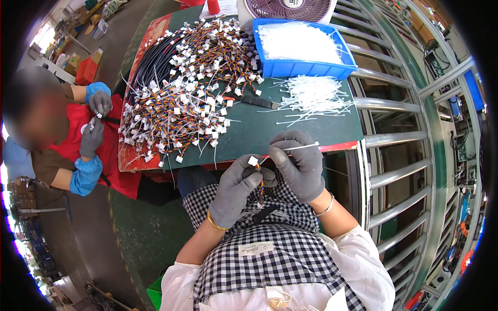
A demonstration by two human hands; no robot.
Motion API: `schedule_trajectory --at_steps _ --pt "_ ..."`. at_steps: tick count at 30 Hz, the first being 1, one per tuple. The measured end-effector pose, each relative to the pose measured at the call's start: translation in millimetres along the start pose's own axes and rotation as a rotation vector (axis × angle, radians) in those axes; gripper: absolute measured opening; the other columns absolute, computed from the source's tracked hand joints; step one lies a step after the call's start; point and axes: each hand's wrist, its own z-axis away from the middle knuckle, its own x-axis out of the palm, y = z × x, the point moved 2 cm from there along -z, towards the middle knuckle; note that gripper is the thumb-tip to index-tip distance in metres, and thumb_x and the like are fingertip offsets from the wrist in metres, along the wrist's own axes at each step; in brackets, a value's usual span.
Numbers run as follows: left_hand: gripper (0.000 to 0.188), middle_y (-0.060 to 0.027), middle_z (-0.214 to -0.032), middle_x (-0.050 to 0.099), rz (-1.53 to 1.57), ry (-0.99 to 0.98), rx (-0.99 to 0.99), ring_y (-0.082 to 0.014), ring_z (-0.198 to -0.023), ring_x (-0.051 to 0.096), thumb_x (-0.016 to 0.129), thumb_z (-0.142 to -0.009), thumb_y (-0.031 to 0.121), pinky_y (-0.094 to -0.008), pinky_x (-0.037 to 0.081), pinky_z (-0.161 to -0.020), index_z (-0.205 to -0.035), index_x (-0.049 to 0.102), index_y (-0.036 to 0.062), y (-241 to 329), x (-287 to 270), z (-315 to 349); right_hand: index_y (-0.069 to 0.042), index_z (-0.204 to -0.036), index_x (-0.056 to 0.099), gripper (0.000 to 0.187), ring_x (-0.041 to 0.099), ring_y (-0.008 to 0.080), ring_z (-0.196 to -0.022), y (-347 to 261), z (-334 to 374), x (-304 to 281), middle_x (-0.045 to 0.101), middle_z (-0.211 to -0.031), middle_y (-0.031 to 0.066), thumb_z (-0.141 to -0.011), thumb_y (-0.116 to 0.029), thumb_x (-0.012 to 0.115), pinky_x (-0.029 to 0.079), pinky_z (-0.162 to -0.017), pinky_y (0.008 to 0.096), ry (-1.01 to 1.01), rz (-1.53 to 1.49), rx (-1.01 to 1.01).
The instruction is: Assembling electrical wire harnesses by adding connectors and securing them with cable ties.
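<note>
Both my hands wear grey gloves and meet above my lap at the table's near edge. My left hand (233, 187) pinches a short wire harness (260, 191) of twisted coloured wires, its white connector sticking up above the fingers. Between the fingers of my right hand (298, 167) is a white cable tie (301, 147); one end points out to the right, the other runs toward the harness. Whether the tie loops round the wires is hidden by the fingers. A big heap of similar harnesses (174, 116) lies on the table ahead to the left.
A blue bin (306, 68) full of white cable ties stands at the back right, loose ties (314, 98) before it. A dark cutter-like tool (259, 101) lies on the green table (249, 129). Metal rollers (397, 139) run along the right. A co-worker's gloved hands (93, 132) are at left.
</note>
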Motion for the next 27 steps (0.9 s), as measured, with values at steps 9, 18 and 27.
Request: schedule_trajectory --at_steps 9,18,27 --pt "0.036 -0.0096 -0.11 0.066 0.047 0.031 0.054 -0.0157 -0.099 0.064 0.055 -0.096 0.007 -0.0314 0.052 -0.092 -0.131 0.049 -0.0023 -3.2 0.4 -0.1 -0.007 -0.086 0.072 0.013 0.064 0.0294 -0.082 1.9 2.4 3.7 0.069 -0.091 0.0104 -0.088 -0.019 0.071 0.051 -0.073 0.0387 -0.095 -0.05 -0.037" --pt "0.036 -0.0071 -0.107 0.065 -0.039 0.024 0.06 -0.0127 -0.096 0.062 0.053 -0.096 0.007 -0.028 0.05 -0.089 -0.131 0.05 -0.0027 -0.7 0.0 0.4 -0.006 -0.085 0.071 0.016 0.065 0.029 -0.083 3.4 -3.5 -0.9 0.069 -0.089 0.0103 -0.088 -0.021 0.071 0.051 -0.073 0.0386 -0.112 -0.037 -0.007" --pt "0.037 -0.0122 -0.113 0.066 -0.149 0.04 0.128 -0.0169 -0.103 0.064 0.056 -0.1 0.008 -0.0305 0.052 -0.092 -0.133 0.047 -0.0055 -3.5 -3.8 3.4 -0.008 -0.086 0.072 0.014 0.066 0.0285 -0.084 6.8 -1.3 3.1 0.069 -0.088 0.0089 -0.087 -0.022 0.071 0.051 -0.073 0.0386 -0.175 -0.052 -0.031"
